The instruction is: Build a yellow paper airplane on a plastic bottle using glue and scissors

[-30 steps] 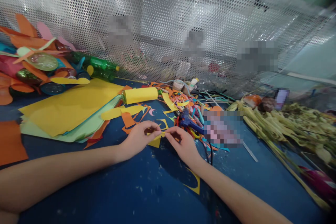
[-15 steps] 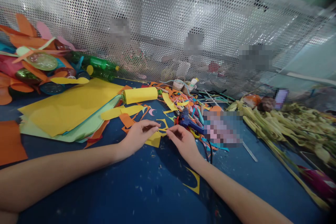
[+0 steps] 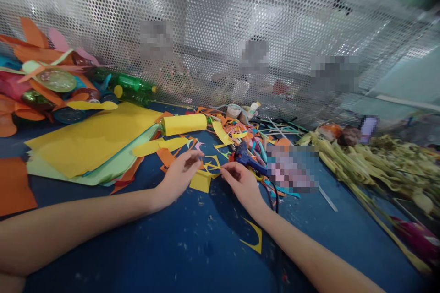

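Observation:
My right hand [image 3: 243, 187] pinches the end of a thin yellow paper strip [image 3: 213, 167] between thumb and fingertips. To its left, my left hand [image 3: 180, 176] is apart from the strip, its fingers loosely bent with nothing visible in them. Between the hands, a small yellow paper piece [image 3: 200, 181] lies on the blue table [image 3: 165, 247]. Just beyond my right hand rests a blue glue gun [image 3: 250, 160], its black cord running under my forearm. A green bottle wrapped in yellow paper [image 3: 184, 124] lies behind my hands.
Stacked coloured sheets [image 3: 99, 139] lie at the left, with paper-petalled bottles [image 3: 57, 78] behind them. Colourful scraps [image 3: 237, 130] spread across the middle. Dried husks [image 3: 371, 160] cover the right side. A perforated metal screen [image 3: 220, 23] stands along the back.
My left hand has let go of the yellow strip and drawn back slightly to the left, fingers parting. My right hand keeps the strip, almost in the same place.

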The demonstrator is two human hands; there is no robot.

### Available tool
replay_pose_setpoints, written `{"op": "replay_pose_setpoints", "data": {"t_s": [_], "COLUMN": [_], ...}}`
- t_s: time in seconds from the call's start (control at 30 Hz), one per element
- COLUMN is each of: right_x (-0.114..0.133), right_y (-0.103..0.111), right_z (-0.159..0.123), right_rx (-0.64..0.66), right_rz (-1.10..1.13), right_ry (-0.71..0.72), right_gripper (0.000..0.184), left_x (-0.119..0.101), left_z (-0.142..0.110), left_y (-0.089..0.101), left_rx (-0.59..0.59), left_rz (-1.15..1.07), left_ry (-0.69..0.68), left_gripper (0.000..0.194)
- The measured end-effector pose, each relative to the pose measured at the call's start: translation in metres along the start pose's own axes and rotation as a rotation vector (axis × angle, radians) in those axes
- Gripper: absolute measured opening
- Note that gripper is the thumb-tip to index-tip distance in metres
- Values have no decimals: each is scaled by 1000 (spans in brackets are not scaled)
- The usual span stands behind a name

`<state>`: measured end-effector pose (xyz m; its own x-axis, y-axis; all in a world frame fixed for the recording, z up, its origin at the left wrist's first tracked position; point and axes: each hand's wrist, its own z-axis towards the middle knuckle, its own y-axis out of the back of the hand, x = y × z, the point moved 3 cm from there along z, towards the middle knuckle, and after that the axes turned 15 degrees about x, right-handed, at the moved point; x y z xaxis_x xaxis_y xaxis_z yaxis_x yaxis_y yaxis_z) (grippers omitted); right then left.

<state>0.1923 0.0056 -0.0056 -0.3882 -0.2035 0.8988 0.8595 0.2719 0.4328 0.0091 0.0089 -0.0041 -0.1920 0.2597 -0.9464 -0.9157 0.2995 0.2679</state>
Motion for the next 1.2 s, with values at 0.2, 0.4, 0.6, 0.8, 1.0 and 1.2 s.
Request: {"op": "replay_pose_setpoints", "data": {"t_s": [0.2,0.4,0.6,0.8,1.0,1.2], "right_x": [-3,-7,-8,11,29,24], "right_y": [-1,0,-5,-9,-19,-15], "right_z": [1,3,5,-5,-14,-11], "right_rx": [5,14,147,135,232,256], "right_rz": [8,-32,-28,-282,-529,-539], "right_ry": [63,86,186,214,341,342], "right_gripper": [14,15,50,15,6,16], "left_x": [-9,-24,-25,-17,-13,-11], "left_z": [-5,-16,-20,-15,-10,-10], "left_y": [-4,-14,-18,-15,-13,-11], "left_rx": [100,298,376,373,359,338], "left_rz": [311,748,715,607,569,571], "left_ry": [-75,-217,-280,-211,-181,-131], "left_gripper": [11,5,8,24,18,7]}}
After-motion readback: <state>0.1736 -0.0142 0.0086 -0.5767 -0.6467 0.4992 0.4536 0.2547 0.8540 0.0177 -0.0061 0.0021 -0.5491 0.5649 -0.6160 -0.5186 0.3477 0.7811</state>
